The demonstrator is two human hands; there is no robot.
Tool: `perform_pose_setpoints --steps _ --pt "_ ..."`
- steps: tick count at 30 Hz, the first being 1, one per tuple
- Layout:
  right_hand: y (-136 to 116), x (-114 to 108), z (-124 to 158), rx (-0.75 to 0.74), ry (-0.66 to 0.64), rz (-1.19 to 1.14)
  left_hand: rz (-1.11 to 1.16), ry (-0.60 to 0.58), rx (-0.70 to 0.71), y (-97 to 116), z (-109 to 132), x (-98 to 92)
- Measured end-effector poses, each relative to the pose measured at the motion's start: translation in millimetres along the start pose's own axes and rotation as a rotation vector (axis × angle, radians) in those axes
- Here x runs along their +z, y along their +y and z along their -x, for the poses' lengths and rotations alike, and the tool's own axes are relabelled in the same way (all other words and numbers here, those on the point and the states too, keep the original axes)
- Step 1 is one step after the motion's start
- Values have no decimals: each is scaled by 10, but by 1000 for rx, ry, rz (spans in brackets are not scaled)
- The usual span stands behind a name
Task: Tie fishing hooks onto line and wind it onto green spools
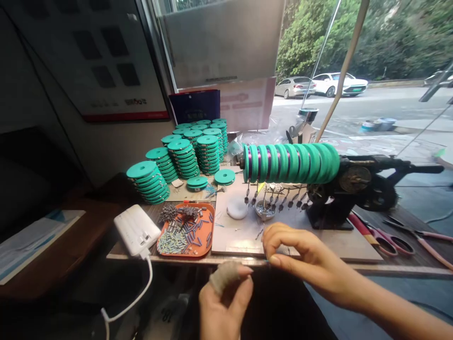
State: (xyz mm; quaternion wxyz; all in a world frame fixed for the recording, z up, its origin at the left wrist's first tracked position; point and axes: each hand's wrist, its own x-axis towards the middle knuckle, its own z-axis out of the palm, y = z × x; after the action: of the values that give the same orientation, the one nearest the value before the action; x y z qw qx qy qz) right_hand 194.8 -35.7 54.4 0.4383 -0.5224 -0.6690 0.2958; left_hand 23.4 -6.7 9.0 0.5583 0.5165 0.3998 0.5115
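Note:
My left hand [224, 300] is low at the table's front edge, thumb and a bandaged forefinger pinched together on something too thin to name. My right hand [304, 257] sits just to its right, fingers curled and fingertips pinched near the left hand's, above a pale work board [247, 231]. Behind the hands a row of green spools [290, 163] is mounted on the shaft of a black hand-crank winder [357, 184]. Small metal weights hang on lines under the spools, above a little dish [265, 210].
Stacks of green spools [180, 158] stand at the back left. An orange tray [187, 231] holds several small tubes and hooks. A white power bank [136, 230] with a cable lies at the left edge. Red-handled scissors [389, 241] lie at the right. A window faces a street.

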Motion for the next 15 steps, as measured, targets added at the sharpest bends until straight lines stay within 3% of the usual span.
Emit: perform_pose_setpoints --steps 2,5,9,15 --pt "-6 115 -17 -10 16 -36 256 -47 -175 -22 -16 137" --pt "-2 219 -42 -48 32 -47 467 -68 -247 -42 -73 243" --pt "3 229 -49 -63 48 -26 573 -156 -315 -38 -103 267" --pt "-5 124 -25 -106 -8 269 632 -252 -390 -40 -119 251"
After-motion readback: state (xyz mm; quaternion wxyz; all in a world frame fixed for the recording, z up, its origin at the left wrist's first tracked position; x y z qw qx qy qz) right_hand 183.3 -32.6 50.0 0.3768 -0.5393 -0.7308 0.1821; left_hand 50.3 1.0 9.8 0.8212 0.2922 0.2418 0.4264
